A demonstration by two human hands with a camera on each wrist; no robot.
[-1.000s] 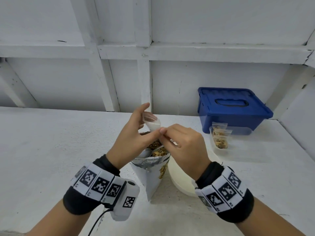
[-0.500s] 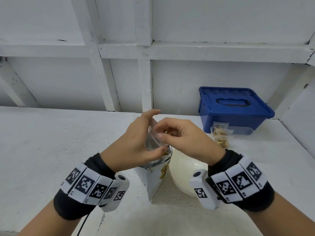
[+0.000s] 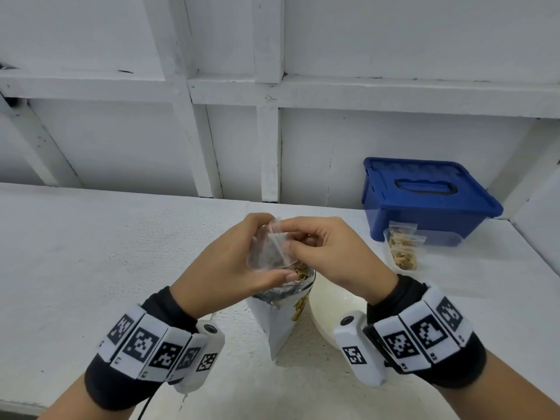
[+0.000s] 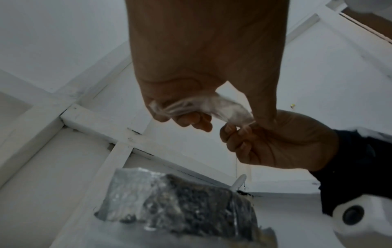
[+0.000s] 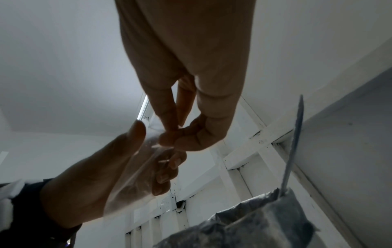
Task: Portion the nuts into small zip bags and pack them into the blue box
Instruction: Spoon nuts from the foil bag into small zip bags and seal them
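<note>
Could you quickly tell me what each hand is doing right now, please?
Left hand: fingers curled around the empty small zip bag, holding it.
Right hand: pinching the top edge of that same bag.

You stand in a bare, white-painted workroom, a plain packing station: a rough white desk (image 3: 91,253) runs along a wall (image 3: 394,40) of painted boards and wooden framing (image 3: 269,147), with chipped, cracked paint at the joints.
</note>
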